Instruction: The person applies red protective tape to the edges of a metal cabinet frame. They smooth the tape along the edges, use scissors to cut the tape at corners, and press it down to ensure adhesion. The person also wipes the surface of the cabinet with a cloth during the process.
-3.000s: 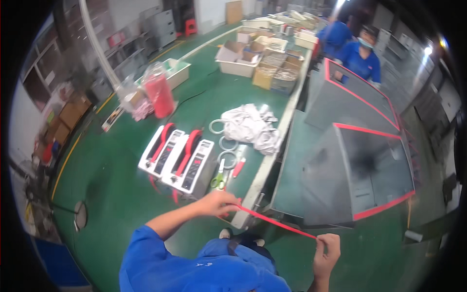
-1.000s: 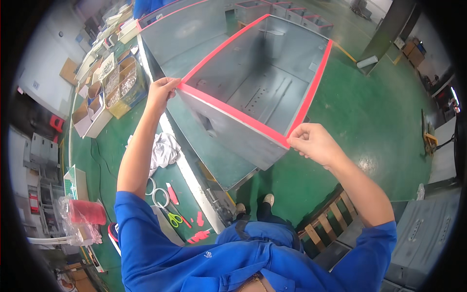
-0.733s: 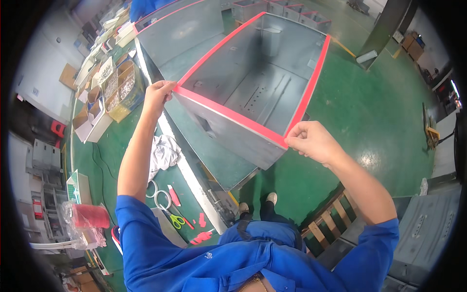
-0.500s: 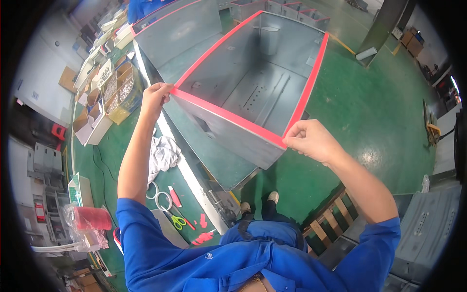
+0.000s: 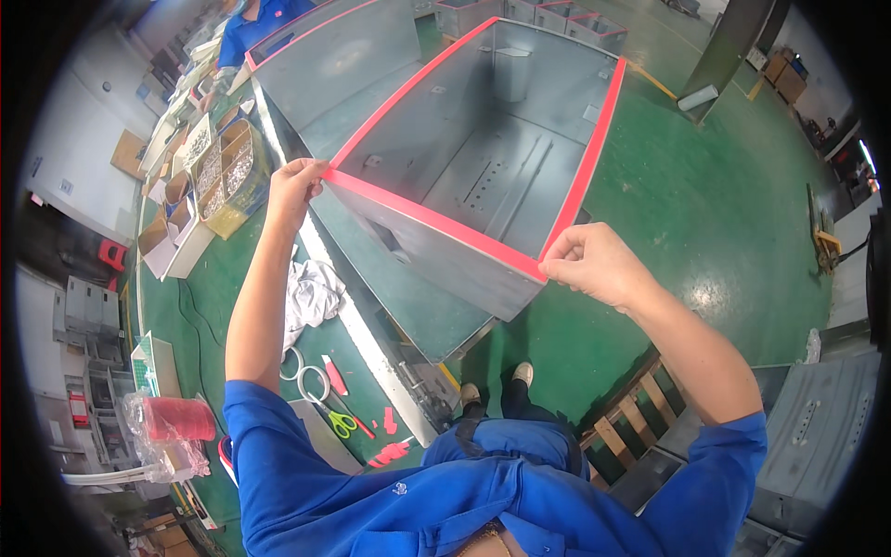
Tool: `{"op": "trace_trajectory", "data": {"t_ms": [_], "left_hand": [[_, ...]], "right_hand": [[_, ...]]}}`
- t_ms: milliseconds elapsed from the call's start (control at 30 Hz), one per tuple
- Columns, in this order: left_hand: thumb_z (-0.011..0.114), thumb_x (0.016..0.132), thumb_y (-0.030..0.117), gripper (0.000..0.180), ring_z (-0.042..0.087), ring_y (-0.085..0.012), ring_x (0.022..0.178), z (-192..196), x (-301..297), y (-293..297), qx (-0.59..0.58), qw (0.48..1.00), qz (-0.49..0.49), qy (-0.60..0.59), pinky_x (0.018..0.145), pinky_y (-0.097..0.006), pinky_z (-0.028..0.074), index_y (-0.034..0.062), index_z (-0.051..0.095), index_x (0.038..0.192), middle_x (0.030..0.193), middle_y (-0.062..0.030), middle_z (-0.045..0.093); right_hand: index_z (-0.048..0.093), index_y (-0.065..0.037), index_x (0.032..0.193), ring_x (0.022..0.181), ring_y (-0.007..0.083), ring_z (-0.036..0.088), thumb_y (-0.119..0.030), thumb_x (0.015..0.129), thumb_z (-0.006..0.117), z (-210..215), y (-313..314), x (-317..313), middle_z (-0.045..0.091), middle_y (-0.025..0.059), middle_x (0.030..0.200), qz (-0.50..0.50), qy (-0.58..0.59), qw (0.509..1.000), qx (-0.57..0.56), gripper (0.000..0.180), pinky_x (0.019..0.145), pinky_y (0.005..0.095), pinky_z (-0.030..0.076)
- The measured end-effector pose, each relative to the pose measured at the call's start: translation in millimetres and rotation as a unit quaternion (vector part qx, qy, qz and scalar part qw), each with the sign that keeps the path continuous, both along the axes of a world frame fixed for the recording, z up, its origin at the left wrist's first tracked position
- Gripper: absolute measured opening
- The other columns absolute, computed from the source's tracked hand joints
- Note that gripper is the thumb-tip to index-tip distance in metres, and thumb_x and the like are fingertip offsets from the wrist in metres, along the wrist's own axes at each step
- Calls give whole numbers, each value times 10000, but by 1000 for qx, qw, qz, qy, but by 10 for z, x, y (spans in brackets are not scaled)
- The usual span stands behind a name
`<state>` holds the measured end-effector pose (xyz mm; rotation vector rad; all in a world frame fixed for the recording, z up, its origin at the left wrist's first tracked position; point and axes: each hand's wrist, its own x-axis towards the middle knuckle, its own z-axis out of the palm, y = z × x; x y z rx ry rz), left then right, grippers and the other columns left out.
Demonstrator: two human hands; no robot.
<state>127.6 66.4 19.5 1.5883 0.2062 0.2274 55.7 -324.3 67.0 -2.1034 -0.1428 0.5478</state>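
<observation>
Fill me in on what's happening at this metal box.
A person in blue sleeves holds a red strip along the near top edge of an open grey metal cabinet. The left hand pins one end at the left corner, the right hand pinches the other at the right corner. The other edges already carry red strip.

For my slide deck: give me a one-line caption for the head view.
Left hand and right hand hold a red strip along the near rim of an open grey metal box.

my green workbench (image 5: 213, 306) with white rags (image 5: 311, 290), green-handled scissors (image 5: 329, 408), tape rings (image 5: 316, 382), cardboard boxes (image 5: 186, 237), red roll (image 5: 176, 420)
</observation>
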Motion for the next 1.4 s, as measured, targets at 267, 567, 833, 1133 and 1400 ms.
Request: {"op": "trace_trajectory", "data": {"t_ms": [267,567,833,1133,1400], "left_hand": [[661,729,85,118,431,-60,499,-4,-8,-14,0,1000,4,-4,463,-181,313,-11,596,752,614,6,513],[656,728,93,124,426,-61,500,-7,-2,-3,15,1000,8,-3,461,-184,301,-10,590,751,619,6,506],[649,726,103,133,422,-62,511,-21,8,-8,27,1000,10,-6,468,-191,299,-15,593,753,624,1,508],[651,727,120,155,422,-60,509,3,-18,0,56,998,18,1,464,-188,276,-23,604,764,609,5,503],[662,725,99,145,426,-59,512,38,-22,-28,44,999,20,4,470,-186,292,-29,598,750,612,0,507]], "right_hand": [[598,1,695,578,117,533,-164,688,620,6,10,-4,570,64,631,-1,-1,1000,-18,167,546,268,439],[604,-3,732,614,158,572,-186,694,633,-7,21,-54,601,86,667,1,-50,998,-47,190,583,295,457],[544,-16,915,684,147,585,-105,755,633,-283,-77,-172,591,65,764,-69,-116,987,85,204,608,261,463],[557,-7,933,777,196,573,30,762,550,-406,-68,-382,542,103,960,-20,-396,916,69,174,673,289,469],[577,-16,977,919,274,542,16,710,559,-526,-26,-343,555,107,1002,51,-583,810,-30,269,775,353,436]]}}
